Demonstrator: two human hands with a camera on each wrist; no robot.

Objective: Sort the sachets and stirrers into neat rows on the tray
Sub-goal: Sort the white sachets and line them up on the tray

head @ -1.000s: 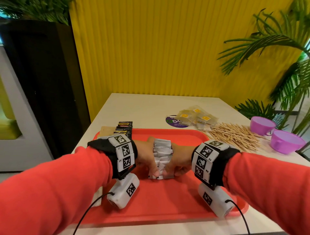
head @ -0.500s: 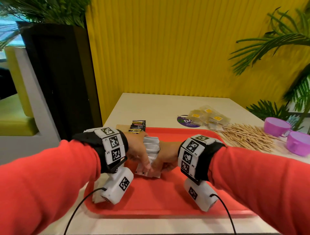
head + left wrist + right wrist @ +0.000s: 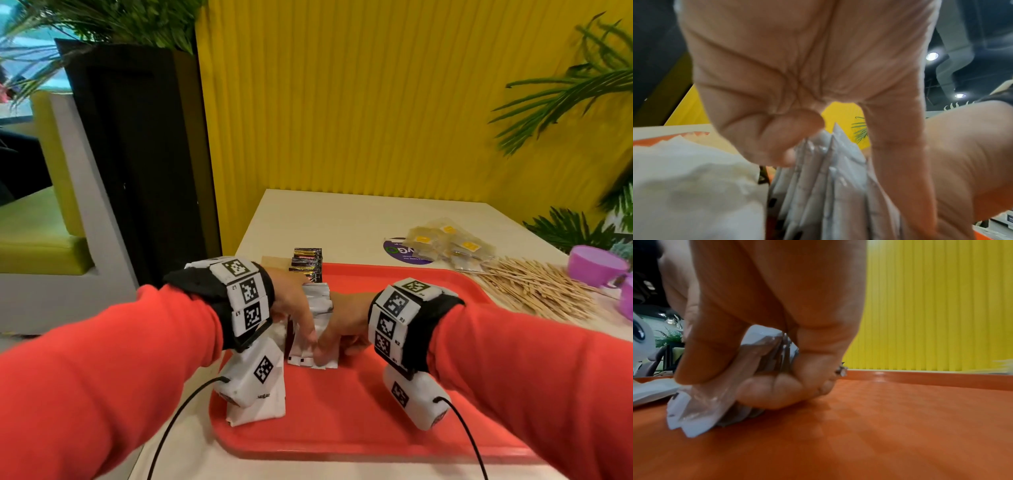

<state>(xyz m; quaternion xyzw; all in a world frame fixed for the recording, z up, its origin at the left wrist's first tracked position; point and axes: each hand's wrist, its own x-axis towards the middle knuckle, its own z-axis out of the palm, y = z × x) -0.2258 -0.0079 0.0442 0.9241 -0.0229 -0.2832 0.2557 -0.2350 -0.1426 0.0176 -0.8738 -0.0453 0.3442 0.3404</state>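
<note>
On the red tray (image 3: 376,421), both hands are squaring a row of white sachets (image 3: 317,308): left hand (image 3: 294,308) and right hand (image 3: 346,325) are curling fingers around it. Next, probably, the stirrers (image 3: 534,287) beside the tray.

Head view downward; wrist views close, tray-level (image 3: 920,418).

Glossy plastic tray (image 3: 359,428), crinkled paper sachets (image 3: 317,308), pale wooden stirrers (image 3: 534,291).
</note>
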